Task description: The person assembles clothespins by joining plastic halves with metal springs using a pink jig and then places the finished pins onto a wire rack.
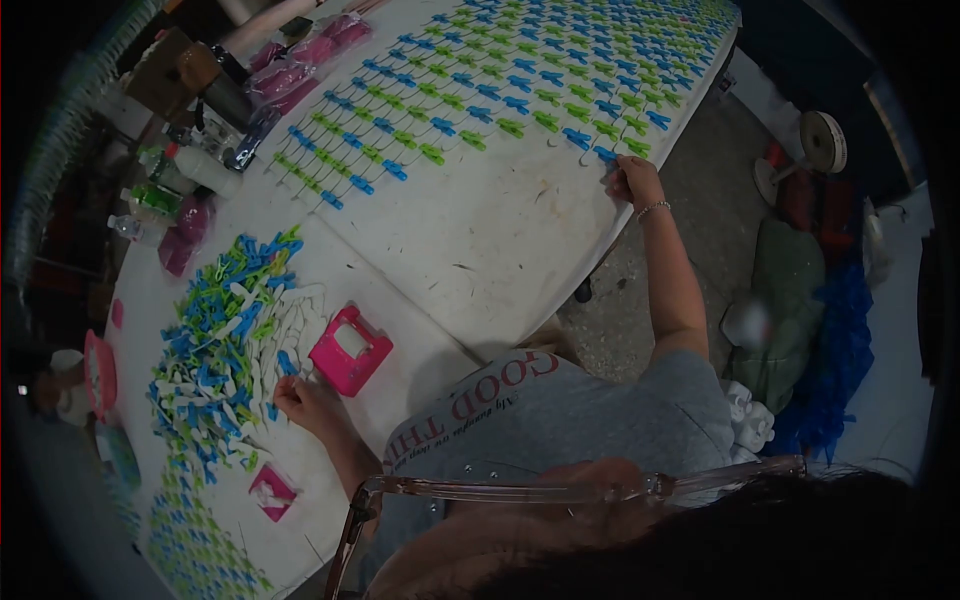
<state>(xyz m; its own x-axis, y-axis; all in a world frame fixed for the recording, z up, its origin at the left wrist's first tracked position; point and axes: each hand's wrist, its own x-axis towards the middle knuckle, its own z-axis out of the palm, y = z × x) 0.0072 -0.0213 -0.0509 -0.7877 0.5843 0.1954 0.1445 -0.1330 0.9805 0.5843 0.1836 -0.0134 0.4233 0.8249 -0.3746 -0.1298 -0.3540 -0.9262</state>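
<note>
Rows of blue and green plastic clothespins point(510, 130) with thin white loops cover the far part of the white table. At the near edge of these rows, my right hand point(638, 182) has its fingers pinched together at a blue clothespin point(605, 154), with a green clothespin point(634, 147) just beside it. On the other side, my left hand point(308, 406) rests at the edge of a heap of loose clothespins point(215, 340), fingers curled. What lies in its fingertips is too small to tell.
A pink tape dispenser point(350, 350) stands by the heap, and a small pink box point(272, 493) sits nearer me. More rows of clothespins point(200, 530) lie at lower left. Bottles point(205, 170) and pink bags point(310, 60) line the far side. A spool point(822, 142) stands beyond the right edge.
</note>
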